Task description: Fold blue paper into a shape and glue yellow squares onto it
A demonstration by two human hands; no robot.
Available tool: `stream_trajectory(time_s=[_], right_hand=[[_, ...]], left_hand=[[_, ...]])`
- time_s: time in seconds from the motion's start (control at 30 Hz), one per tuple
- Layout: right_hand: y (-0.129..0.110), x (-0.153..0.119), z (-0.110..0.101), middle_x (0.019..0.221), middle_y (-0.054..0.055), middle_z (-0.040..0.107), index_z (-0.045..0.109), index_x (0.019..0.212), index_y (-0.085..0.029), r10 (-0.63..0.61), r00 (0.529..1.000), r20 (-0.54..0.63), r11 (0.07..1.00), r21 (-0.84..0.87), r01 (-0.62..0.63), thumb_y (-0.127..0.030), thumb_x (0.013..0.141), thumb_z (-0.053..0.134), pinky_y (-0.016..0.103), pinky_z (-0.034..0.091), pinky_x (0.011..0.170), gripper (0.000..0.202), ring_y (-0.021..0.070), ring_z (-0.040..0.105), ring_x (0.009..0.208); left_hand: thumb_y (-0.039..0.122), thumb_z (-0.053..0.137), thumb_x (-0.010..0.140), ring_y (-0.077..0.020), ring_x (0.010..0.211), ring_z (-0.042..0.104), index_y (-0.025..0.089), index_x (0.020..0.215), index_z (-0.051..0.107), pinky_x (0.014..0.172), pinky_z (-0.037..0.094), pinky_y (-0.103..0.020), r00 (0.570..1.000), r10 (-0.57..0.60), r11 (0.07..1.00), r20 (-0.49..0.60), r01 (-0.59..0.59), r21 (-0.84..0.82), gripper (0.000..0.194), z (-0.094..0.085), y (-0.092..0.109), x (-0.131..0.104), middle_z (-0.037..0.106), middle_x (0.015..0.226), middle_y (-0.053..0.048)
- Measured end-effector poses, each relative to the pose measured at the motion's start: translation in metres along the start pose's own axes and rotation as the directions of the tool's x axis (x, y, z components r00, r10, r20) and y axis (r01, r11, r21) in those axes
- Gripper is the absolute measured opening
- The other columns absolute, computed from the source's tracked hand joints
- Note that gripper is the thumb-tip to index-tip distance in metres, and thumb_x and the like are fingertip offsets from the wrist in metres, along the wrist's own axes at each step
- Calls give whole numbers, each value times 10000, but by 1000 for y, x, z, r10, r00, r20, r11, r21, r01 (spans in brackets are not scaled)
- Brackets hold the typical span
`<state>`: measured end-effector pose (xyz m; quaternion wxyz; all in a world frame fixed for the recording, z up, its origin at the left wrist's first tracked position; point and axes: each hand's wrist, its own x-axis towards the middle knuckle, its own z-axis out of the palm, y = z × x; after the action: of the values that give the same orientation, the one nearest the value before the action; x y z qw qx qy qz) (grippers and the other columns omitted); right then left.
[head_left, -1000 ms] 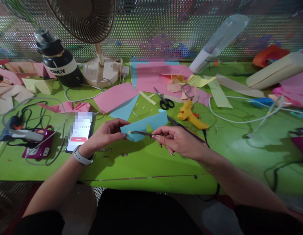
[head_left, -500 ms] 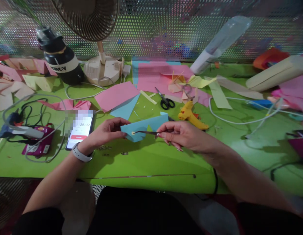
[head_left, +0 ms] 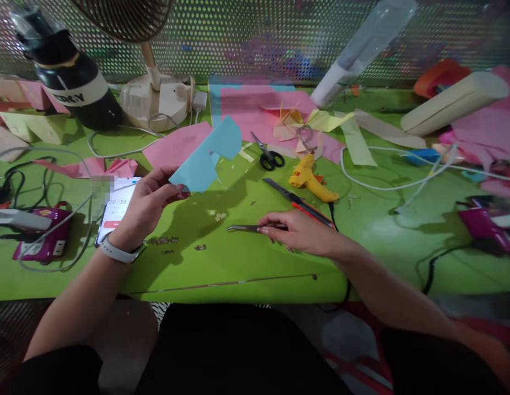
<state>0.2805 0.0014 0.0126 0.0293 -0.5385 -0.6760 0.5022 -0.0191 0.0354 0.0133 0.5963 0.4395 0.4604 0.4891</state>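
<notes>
My left hand (head_left: 150, 206) pinches the lower left end of a blue sheet of paper (head_left: 197, 164), holding it tilted above the table. The sheet has openings cut into it. In my right hand (head_left: 290, 230) is a pair of tweezers (head_left: 242, 228), held low over the table with the tips pointing left. Small pale yellow paper bits (head_left: 220, 216) lie just beyond the tips. Tiny dark pieces (head_left: 200, 248) are scattered between my hands. A long dark tool with red edges (head_left: 298, 200) lies behind my right hand, which partly covers its near end.
Black scissors (head_left: 271, 159) and a yellow glue gun (head_left: 310, 178) lie behind my hands. A phone (head_left: 123, 192) is beside my left wrist. Purple power strips (head_left: 44, 241) with cables sit at both sides. A fan base (head_left: 156, 101), black bottle (head_left: 76, 82) and coloured papers (head_left: 180, 144) line the back.
My left hand has raised and tilted the blue paper up, away from the tweezers. My right hand has drawn the tweezers off the paper. The view has shifted slightly.
</notes>
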Motion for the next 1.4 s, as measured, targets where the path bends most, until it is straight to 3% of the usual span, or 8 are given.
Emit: stream_trajectory(time_s=[0.13, 0.3, 0.53, 0.87, 1.0, 1.13, 1.27, 1.4], right_hand=[[0, -4, -5, 767, 41, 678, 702, 975, -167, -91, 993, -72, 988, -133, 81, -368, 875, 546, 259, 412, 549, 274, 133, 564, 612], [10, -3, -7, 755, 29, 671, 685, 1060, -175, -80, 984, -161, 997, -4, 81, -464, 896, 516, 267, 449, 513, 373, 132, 573, 551], [21, -4, 6, 1080, 106, 721, 698, 1085, -185, -333, 919, -211, 919, -292, 266, -354, 936, 525, 420, 514, 882, 284, 250, 667, 993], [22, -1, -1, 986, 70, 734, 726, 975, -203, -406, 862, -304, 887, -359, 291, -356, 936, 557, 376, 519, 849, 231, 219, 679, 925], [21, -3, -23, 995, 64, 725, 716, 978, -219, -336, 824, -455, 911, -379, 162, -360, 934, 530, 370, 515, 823, 238, 225, 677, 907], [32, -6, -54, 1138, 125, 668, 646, 1144, -196, -264, 766, -587, 792, -585, -175, -273, 922, 472, 417, 482, 848, 293, 301, 627, 1043], [50, 0, -71, 1104, 188, 644, 591, 1149, -136, -90, 820, -565, 643, -662, -385, -279, 847, 547, 425, 473, 764, 337, 356, 613, 1011], [58, 8, -73, 1133, 177, 612, 581, 1103, -146, 42, 860, -508, 637, -650, -415, -328, 839, 530, 368, 457, 706, 325, 326, 614, 1012]], left_hand=[[146, 742, 732, -97, 712, 649, 180, 982, 702, 740, 556, -231, 1000, 4, 1000, 31, -4, -5, 255, 1, -1, 0, 695, 871, 2], [120, 744, 728, -95, 726, 664, 200, 976, 713, 737, 565, -219, 998, 57, 996, 8, -56, -65, 262, 0, 0, 0, 707, 874, 12], [128, 760, 714, -106, 738, 666, 191, 965, 709, 732, 575, -229, 998, 53, 996, -15, -54, -71, 265, 0, 1, -2, 707, 868, 4], [98, 755, 669, -108, 699, 662, 212, 917, 728, 694, 584, -225, 990, 120, 980, -71, -129, -153, 274, 3, 10, -3, 709, 800, 13], [113, 748, 690, -101, 635, 651, 211, 948, 720, 651, 570, -211, 995, 86, 992, -44, -90, -86, 278, 2, 11, -4, 699, 751, 17], [139, 747, 729, -91, 566, 630, 227, 981, 700, 563, 540, -206, 999, 46, 998, -5, -46, -29, 271, -1, 10, -5, 689, 743, 26], [152, 760, 727, -103, 592, 638, 209, 1012, 682, 578, 538, -222, 999, 29, 1000, 34, -29, -9, 301, -2, 8, -6, 694, 764, 11], [170, 772, 722, -116, 644, 646, 172, 1040, 668, 636, 547, -241, 995, 18, 999, 100, -21, 24, 335, -2, 6, -7, 696, 780, -10]])
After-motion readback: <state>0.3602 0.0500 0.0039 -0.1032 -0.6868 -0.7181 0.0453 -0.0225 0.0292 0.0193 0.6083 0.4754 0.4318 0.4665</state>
